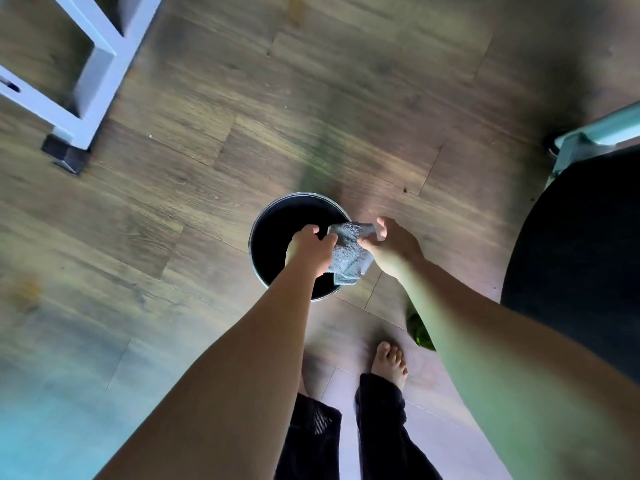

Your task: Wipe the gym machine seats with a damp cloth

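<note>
A grey terry cloth point(348, 252) is bunched between both hands, just above a round black bucket point(273, 220) standing on the wooden floor. My left hand point(310, 251) grips the cloth's left side over the bucket's opening. My right hand point(391, 247) holds its right end, at the bucket's right rim. A black padded gym seat point(575, 258) fills the right edge of the view, to the right of my right forearm.
A white metal machine frame point(93, 71) with a black foot stands at the top left. A pale green frame part point(588, 136) sits above the black seat. A green object point(420, 329) lies on the floor under my right arm. My bare feet point(389, 362) are below the bucket.
</note>
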Available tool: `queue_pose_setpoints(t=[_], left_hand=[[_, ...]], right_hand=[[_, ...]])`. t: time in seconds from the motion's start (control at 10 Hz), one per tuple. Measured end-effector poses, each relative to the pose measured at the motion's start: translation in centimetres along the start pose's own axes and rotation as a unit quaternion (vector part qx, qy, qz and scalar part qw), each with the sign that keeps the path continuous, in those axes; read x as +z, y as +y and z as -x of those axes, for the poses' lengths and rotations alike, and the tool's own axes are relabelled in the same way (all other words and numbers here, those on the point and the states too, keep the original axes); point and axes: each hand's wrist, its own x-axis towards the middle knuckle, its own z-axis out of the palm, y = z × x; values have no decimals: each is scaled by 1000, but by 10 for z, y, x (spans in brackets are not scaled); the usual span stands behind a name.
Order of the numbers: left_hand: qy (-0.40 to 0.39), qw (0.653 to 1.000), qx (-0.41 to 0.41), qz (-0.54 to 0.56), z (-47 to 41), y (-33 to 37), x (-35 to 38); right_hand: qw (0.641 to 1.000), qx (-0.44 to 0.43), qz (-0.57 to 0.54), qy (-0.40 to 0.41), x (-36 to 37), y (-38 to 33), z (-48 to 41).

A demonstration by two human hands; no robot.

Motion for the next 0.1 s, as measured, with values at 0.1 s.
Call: queue_pose_setpoints(t=[0.1], left_hand=[[-7, 1000, 16, -6, 27, 2, 3]], right_hand=[[999, -18, 37, -8, 5, -4, 26]])
